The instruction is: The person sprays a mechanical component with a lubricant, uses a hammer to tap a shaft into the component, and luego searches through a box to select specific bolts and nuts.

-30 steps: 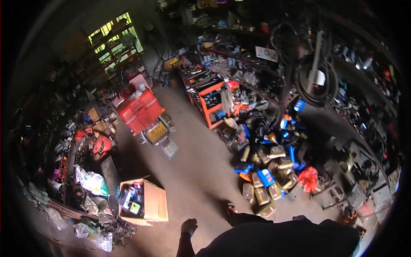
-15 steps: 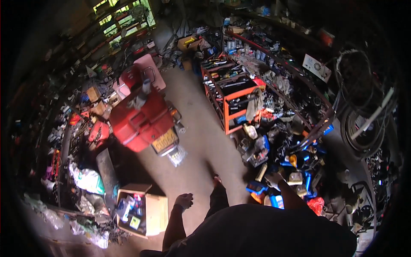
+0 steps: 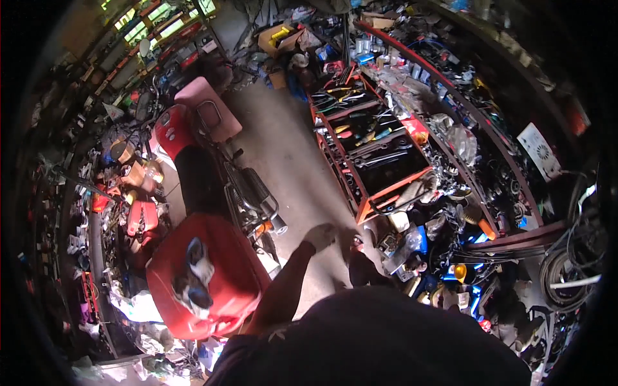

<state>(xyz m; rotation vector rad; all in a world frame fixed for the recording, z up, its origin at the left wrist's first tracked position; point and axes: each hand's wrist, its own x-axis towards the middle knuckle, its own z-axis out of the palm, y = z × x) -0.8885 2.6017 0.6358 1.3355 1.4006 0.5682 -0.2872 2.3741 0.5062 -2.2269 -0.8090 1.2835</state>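
My left hand (image 3: 321, 237), in a greyish glove, reaches forward over the concrete floor between a motorcycle and a tool cart. Blur and shadow hide its fingers, and nothing can be made out in it. To its left stands the motorcycle (image 3: 193, 177) with a red top box (image 3: 212, 257). Crumpled grey and white cloth (image 3: 193, 280) lies on the box lid. On the other side of the hand is the orange tool cart (image 3: 373, 145), its trays holding pliers, screwdrivers and wrenches (image 3: 383, 154). My right hand does not show.
My foot (image 3: 358, 241) is on the floor (image 3: 283, 141) close to the cart. Bottles, a yellow funnel (image 3: 459, 272) and parts crowd the ground at the right, near coiled hoses (image 3: 560, 276). Cluttered shelves line both sides. A cardboard box (image 3: 280, 40) sits at the far end.
The view has moved forward, bringing the cart and motorcycle nearer. My left hand has swung forward. My right hand, earlier over the bottles, has gone out of sight, as has the open carton.
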